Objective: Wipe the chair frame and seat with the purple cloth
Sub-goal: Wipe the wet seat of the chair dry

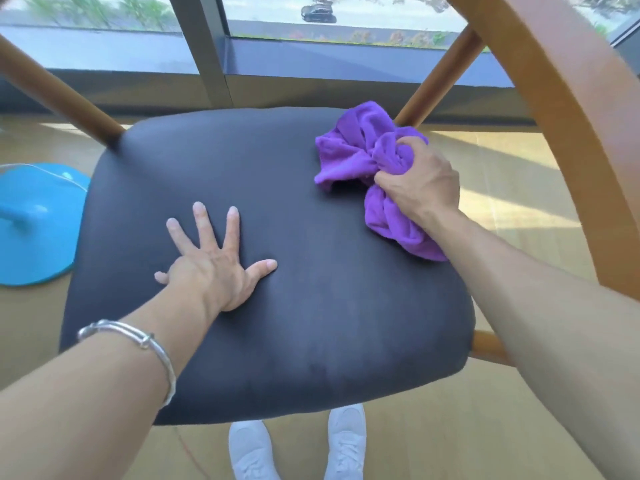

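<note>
While clutching the purple cloth [360, 150] bunched in the right hand [422, 188] at the far right corner of the seat [311, 323], bracing with the left hand [214, 271] spread flat. Best swept in long overlapping strokes, then along the frame [571, 116].

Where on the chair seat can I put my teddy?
Bare seat lies between the flat left hand and the purple cloth, and along the near edge. The far-right corner is crowded: the right hand grips the cloth there.
</note>
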`<control>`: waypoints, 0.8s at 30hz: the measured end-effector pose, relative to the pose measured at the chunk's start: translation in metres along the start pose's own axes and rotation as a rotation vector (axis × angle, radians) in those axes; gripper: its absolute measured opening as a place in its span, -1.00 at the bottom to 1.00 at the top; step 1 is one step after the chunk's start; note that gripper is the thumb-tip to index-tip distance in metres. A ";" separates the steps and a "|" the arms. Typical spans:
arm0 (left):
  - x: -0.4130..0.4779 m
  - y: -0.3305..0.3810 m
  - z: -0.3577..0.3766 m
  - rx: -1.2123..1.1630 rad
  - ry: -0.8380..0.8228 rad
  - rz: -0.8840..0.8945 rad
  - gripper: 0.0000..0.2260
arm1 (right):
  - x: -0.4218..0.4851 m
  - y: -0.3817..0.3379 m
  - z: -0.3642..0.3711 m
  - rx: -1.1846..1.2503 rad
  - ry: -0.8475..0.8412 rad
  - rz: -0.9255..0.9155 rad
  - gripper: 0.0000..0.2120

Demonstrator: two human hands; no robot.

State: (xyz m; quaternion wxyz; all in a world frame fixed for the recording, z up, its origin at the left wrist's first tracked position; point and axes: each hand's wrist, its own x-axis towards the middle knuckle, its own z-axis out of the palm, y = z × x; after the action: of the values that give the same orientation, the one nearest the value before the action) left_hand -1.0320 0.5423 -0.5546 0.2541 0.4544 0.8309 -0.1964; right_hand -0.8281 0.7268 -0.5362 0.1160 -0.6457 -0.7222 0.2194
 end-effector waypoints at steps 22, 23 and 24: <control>-0.042 -0.069 0.030 0.065 0.294 0.174 -0.46 | -0.112 -0.089 0.059 -0.179 -0.131 -0.495 -0.62; -0.043 -0.081 0.033 0.063 0.285 0.168 -0.46 | -0.097 -0.109 0.068 -0.168 -0.135 -0.485 -0.69; -0.043 -0.092 0.035 0.049 0.276 0.161 -0.46 | -0.083 -0.128 0.078 -0.159 -0.152 -0.473 -0.72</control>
State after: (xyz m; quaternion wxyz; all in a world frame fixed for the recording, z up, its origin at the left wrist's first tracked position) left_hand -1.0829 0.4476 -0.5482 0.1414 0.5482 0.8138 -0.1316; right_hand -0.9648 0.6227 -0.5348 0.0582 -0.4476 -0.8747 0.1768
